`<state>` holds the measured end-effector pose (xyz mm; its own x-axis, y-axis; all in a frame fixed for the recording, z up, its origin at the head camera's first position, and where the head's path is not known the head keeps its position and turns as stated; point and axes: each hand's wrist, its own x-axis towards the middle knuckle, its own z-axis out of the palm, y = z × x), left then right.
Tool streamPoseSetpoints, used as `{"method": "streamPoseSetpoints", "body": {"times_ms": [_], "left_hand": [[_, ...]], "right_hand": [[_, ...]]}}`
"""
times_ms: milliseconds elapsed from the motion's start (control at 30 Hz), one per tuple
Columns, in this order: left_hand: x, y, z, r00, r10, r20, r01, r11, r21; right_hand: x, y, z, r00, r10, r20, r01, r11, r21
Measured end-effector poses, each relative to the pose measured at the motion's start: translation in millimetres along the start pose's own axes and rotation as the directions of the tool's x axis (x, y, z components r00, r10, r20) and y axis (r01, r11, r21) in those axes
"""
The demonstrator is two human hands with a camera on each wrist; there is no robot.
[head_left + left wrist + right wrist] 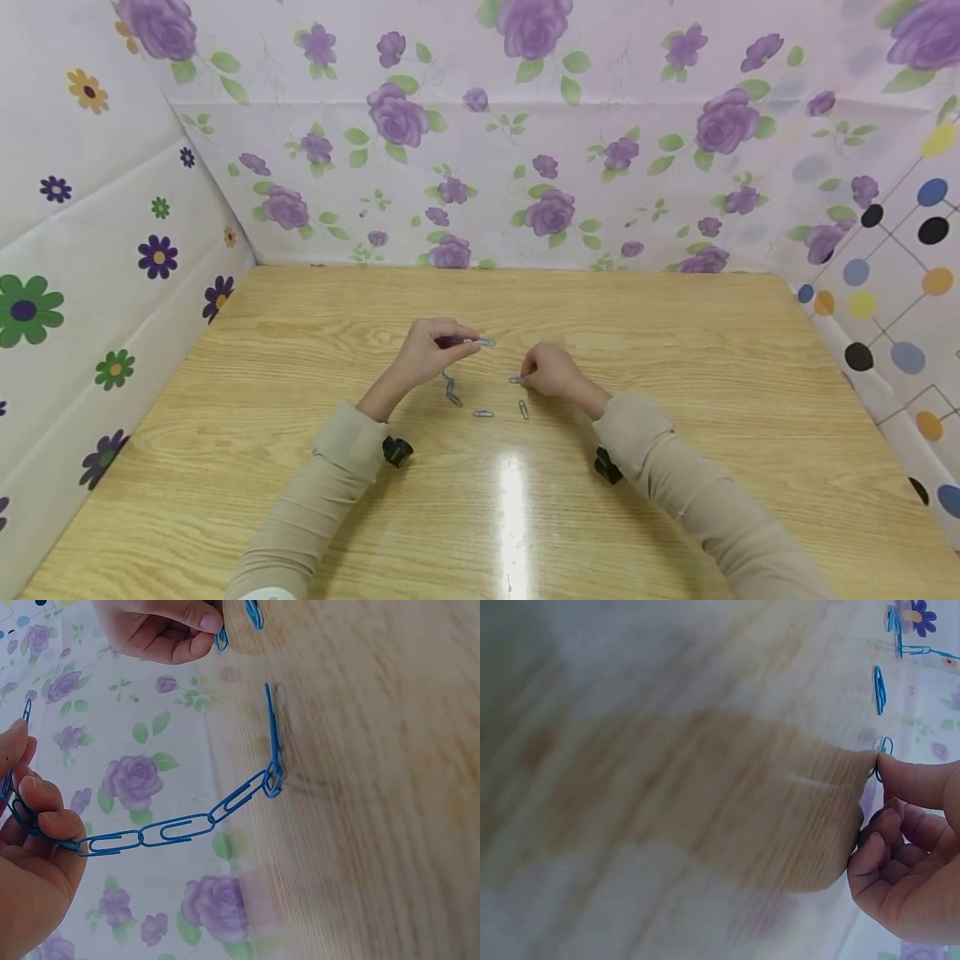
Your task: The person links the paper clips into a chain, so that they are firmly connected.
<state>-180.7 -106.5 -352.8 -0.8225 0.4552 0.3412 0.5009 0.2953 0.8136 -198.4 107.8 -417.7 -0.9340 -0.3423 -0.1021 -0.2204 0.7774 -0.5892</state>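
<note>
My left hand holds a chain of linked blue paper clips. One end clip sticks out past its thumb and fingertips toward the right. From under the curled fingers the rest of the chain hangs down, its lower clips lying on the table, as the left wrist view shows. To the right, my right hand is low at the tabletop and pinches a single blue paper clip between thumb and finger; the fingertips hide part of that clip.
Two loose paper clips lie in front of the hands, one flat crosswise and another pointing away from me. The wooden table meets a flowered cloth wall at the back, with patterned cloth at both sides.
</note>
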Motion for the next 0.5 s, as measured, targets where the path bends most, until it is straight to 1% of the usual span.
{"method": "streamPoseSetpoints", "body": {"times_ms": [167,300,500], "left_hand": [[-0.5,-0.6,0.2,1.000,0.000,0.005,0.000,1.000,-0.017],[-0.8,-0.8,0.2,1.000,0.006,0.011,-0.006,1.000,-0.018],[-0.7,-0.9,0.4,1.000,0.022,0.011,-0.022,1.000,0.010]], "right_hand": [[-1.6,2,-1,1.000,-0.003,-0.010,0.003,1.000,0.027],[-2.1,4,-6,1.000,0.005,-0.029,-0.002,0.997,0.082],[-5.6,1,-17,0.999,0.024,-0.023,-0.019,0.981,0.194]]}}
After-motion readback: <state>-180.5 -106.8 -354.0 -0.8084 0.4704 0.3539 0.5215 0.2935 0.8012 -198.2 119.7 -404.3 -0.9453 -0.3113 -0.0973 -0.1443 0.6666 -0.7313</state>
